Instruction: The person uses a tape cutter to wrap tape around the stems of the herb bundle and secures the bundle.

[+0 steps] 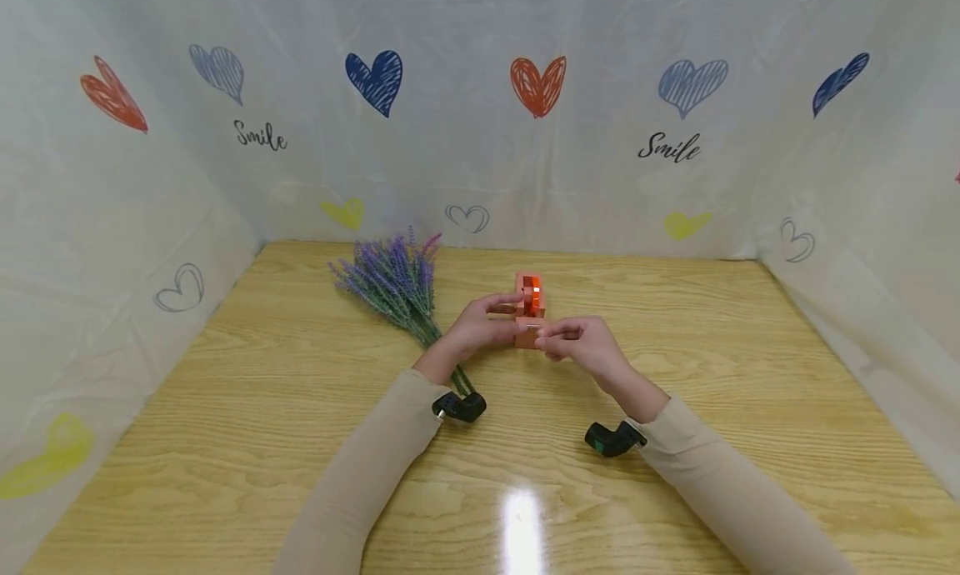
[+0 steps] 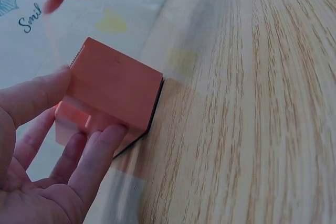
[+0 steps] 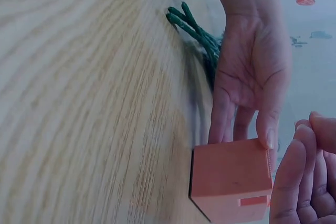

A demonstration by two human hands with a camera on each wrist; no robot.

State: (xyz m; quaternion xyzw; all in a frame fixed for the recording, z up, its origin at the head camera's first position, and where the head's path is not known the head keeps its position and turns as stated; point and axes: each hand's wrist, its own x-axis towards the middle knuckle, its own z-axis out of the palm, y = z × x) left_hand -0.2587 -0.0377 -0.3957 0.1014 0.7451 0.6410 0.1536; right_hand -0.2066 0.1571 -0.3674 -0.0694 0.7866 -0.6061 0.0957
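Note:
A salmon-coloured tape dispenser [image 1: 530,336] with a shiny orange roll [image 1: 536,293] stands on the table. The left hand [image 1: 480,327] grips it from the left; in the left wrist view, thumb and fingers hold opposite sides of the dispenser body [image 2: 115,82]. The right hand [image 1: 592,347] is just off its toothed front edge, thumb and fingertips pinched together. From that edge a faint clear tape strip [image 2: 52,40] runs up to the right fingertips in the left wrist view. The right wrist view shows the dispenser [image 3: 231,169] beside the pinching right hand [image 3: 307,174].
A bunch of purple lavender stems [image 1: 397,279] lies at the left, its stalks passing under the left wrist. Black wrist cameras [image 1: 461,407] sit on both sleeves. A whitish curtain [image 1: 465,158] with printed hearts stands behind and beside the wooden table [image 1: 300,442].

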